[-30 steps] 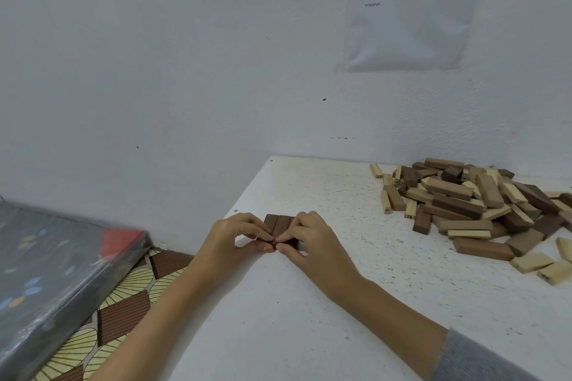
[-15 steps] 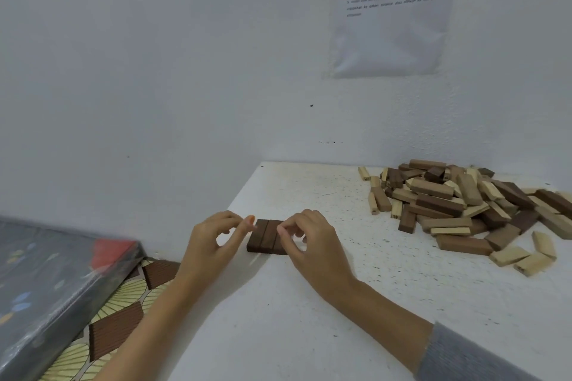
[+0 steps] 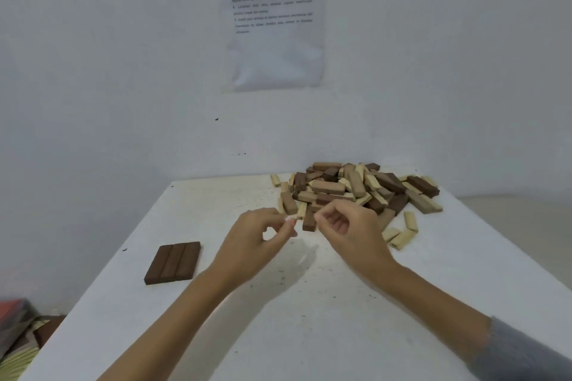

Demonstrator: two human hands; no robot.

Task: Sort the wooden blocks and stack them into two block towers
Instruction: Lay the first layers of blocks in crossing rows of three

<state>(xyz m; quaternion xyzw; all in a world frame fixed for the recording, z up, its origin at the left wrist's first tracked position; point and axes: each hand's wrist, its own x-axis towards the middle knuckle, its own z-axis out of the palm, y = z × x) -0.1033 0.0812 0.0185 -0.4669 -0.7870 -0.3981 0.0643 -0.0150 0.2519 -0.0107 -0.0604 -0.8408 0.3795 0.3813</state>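
Observation:
Three dark brown blocks (image 3: pixel 173 262) lie flat side by side as one layer near the left edge of the white table (image 3: pixel 278 334). A mixed pile of dark, mid-brown and pale blocks (image 3: pixel 356 192) sits at the back of the table. My left hand (image 3: pixel 252 244) hovers above the table with its fingers loosely curled and nothing in it. To its right my right hand (image 3: pixel 349 230) is at the near edge of the pile, fingers loosely curled, also holding nothing. A dark block (image 3: pixel 309 221) lies between the two hands.
A few pale blocks (image 3: pixel 400 233) lie loose to the right of my right hand. A printed sheet (image 3: pixel 275 18) hangs on the white wall behind the table. At the lower left, below the table edge, a red and grey box (image 3: pixel 14 315) rests on a patterned mat.
Both hands have let go of the three-block dark layer and moved right toward the pile. The view has swung right, so the layer now lies to the left of the hands.

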